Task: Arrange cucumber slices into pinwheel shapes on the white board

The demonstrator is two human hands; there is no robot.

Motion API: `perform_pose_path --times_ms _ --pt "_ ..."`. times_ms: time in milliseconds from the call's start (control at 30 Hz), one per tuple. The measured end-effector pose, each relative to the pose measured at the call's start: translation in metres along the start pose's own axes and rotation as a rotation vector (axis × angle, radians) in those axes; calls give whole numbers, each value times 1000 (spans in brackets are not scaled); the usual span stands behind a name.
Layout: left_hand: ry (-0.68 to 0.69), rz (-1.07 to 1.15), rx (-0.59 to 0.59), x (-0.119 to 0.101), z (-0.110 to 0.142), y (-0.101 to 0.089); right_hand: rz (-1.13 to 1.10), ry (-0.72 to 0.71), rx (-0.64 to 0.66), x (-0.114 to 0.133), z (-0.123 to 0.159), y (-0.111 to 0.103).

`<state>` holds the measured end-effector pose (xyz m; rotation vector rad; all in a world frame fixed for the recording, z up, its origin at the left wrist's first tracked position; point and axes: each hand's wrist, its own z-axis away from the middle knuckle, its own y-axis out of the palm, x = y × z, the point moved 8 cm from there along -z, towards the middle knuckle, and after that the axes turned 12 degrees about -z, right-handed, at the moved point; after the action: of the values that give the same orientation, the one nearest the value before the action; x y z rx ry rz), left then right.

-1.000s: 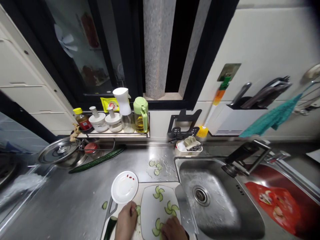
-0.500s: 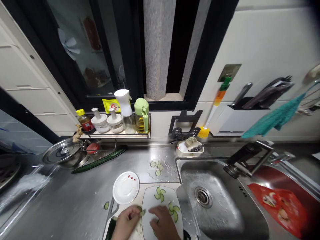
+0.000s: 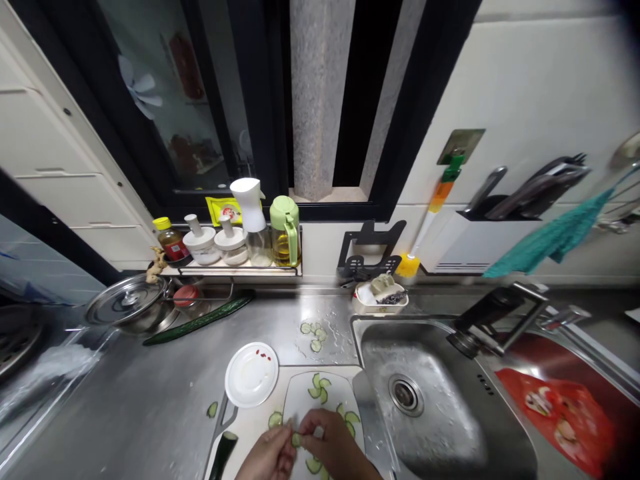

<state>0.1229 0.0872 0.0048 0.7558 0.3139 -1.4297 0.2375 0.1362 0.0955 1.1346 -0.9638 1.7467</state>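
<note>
My two hands meet over the near left part of a white plate (image 3: 295,393). A small cucumber slice (image 3: 296,440) sits between their fingertips. My right hand (image 3: 334,445) pinches it, while the closed fingers of my left hand (image 3: 270,455) hold a slice whose edge barely shows. On the plate, curved cucumber pieces (image 3: 319,388) form a pinwheel, with a second group partly behind my right hand and more pieces below. Beside my left hand, a loose cucumber slice (image 3: 275,419) and a cut cucumber (image 3: 223,457) lie on the cutting board (image 3: 250,427).
A small white dish (image 3: 245,383) with red bits overlaps the board's far left corner. Behind are a whole cucumber (image 3: 200,320), scattered slices (image 3: 316,345) and a seasoning rack (image 3: 240,271). The sink (image 3: 425,413) opens at the right, with a red bag (image 3: 565,427) beyond.
My right hand has moved down and left from above the plate to meet my left hand. My left hand has shifted right, uncovering the loose slice on the board.
</note>
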Motion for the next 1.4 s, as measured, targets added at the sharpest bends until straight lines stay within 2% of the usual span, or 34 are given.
perform_pose_path --times_ms 100,167,267,367,467,633,767,1067,1400 --pt "-54 125 75 6 1 14 45 -23 17 4 7 -4" --pt "-48 188 131 4 4 23 45 -45 41 6 11 -5" --pt "-16 252 151 -6 10 28 63 -58 37 3 12 -9" --pt "-17 289 77 -12 13 22 59 -35 18 -4 9 -14" --pt "-30 271 -47 -13 11 8 64 2 4 -12 4 -17" --pt "80 18 -177 -18 0 -16 71 48 -57 -31 -7 -19" --pt "202 -204 -259 -22 -7 -29 212 73 -103 -43 -17 -17" --pt "322 -712 -588 -32 -2 -46 496 64 -134 -40 -31 -6" --pt "375 -833 -656 -41 1 -44 723 11 -108 -30 -35 8"
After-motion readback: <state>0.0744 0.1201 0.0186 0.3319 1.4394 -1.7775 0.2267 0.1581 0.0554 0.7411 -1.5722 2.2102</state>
